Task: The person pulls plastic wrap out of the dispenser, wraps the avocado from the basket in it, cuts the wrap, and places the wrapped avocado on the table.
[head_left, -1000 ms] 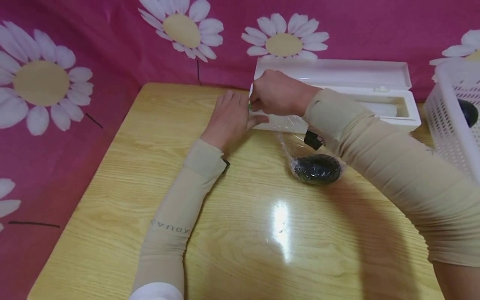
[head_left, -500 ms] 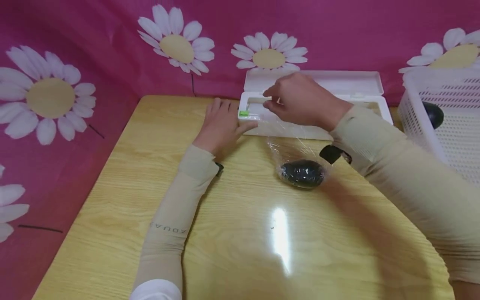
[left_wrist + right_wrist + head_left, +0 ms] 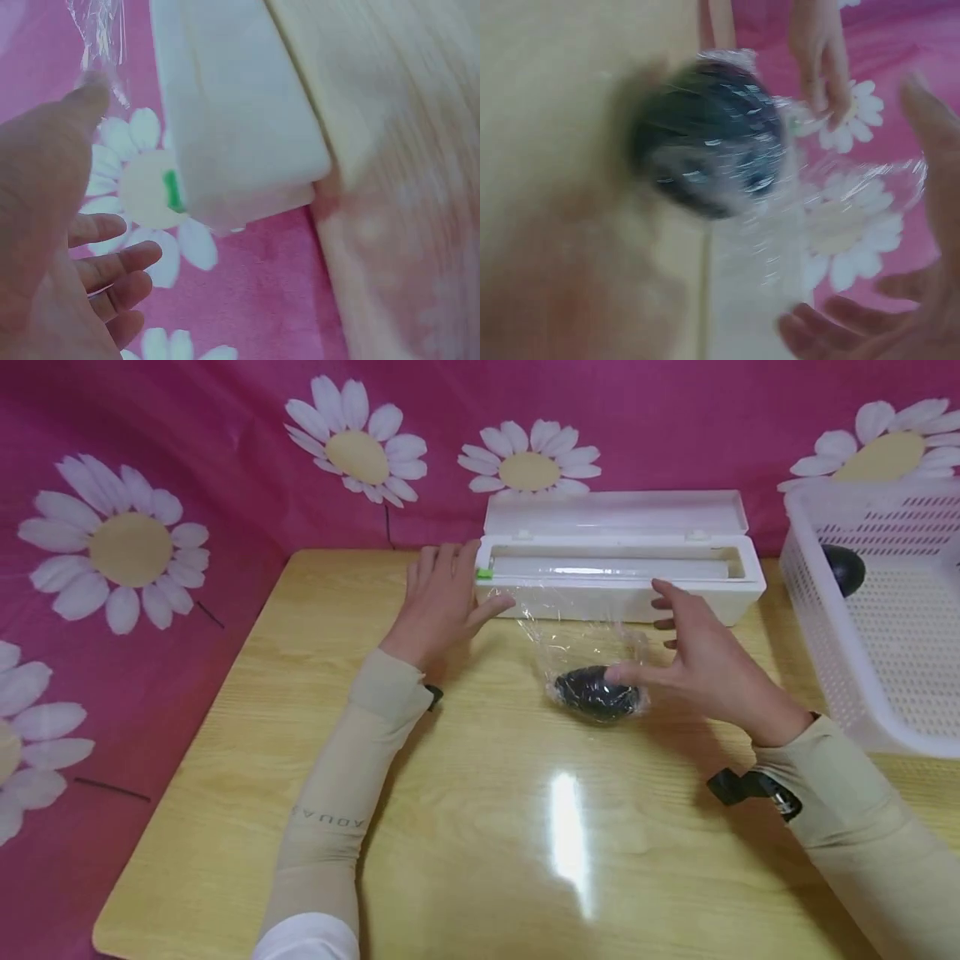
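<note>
A dark green oval fruit, seemingly an avocado (image 3: 581, 689), sits on the table inside clear cling film (image 3: 577, 639). The film stretches from it up to the front of a white cling film box (image 3: 637, 606), whose lid stands raised. A green slider (image 3: 484, 573) is at the box's left end. My left hand (image 3: 438, 602) is at that end, fingers extended and thumb reaching across the front corner near the film. My right hand (image 3: 708, 668) is spread at the film's right side; its thumb overlaps the avocado in the head view. The right wrist view is blurred.
Within the open box lies a white film roll (image 3: 615, 567). A white perforated basket (image 3: 840, 635) stands at the right, with another dark oval fruit (image 3: 844, 570) inside. Behind the wooden table (image 3: 465, 843) hangs a pink cloth (image 3: 442, 410) with daisies.
My right hand has left the box's left end, moving right and down to beside the wrapped avocado, and its fingers have opened. The left hand stays at the box's end.
</note>
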`<state>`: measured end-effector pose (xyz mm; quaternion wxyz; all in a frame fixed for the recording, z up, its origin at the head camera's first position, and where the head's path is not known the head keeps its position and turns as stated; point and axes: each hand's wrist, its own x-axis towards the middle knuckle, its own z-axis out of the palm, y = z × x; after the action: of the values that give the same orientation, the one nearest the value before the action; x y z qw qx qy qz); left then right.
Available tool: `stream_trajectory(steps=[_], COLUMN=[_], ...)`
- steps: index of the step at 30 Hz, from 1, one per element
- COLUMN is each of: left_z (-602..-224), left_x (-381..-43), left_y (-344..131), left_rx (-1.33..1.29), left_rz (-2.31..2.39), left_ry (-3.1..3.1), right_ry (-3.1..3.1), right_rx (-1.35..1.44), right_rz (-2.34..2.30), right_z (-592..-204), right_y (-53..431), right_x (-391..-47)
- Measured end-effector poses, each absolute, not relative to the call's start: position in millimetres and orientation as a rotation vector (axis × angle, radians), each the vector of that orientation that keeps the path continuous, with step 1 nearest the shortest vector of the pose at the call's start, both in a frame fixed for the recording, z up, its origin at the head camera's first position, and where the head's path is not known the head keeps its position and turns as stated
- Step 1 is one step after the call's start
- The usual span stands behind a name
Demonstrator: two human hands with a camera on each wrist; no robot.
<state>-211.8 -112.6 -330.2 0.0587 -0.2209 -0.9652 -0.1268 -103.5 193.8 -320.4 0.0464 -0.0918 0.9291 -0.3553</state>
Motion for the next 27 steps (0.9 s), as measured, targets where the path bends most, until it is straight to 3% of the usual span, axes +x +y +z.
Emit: stream_trajectory(steps=[9,15,27], left_z=[-334,-348,-369], left_x=[-183,-163,-161], left_y=[-118,-117,-66], left_rx=[-0.687,-0.61,-0.881], left_rz=[-0.57,-0.935,-1.193], left_ry=[-2.83,-2.98,-3.204], right_ry=[2.749,2.683,2.609], right_rx=[-0.398,-0.308,-0.336], right_rz=[-1.067,-1.138,-1.238], right_z=[-351,-357,-369], right_y=[205,216,232], right_x=[-96,-100,-112])
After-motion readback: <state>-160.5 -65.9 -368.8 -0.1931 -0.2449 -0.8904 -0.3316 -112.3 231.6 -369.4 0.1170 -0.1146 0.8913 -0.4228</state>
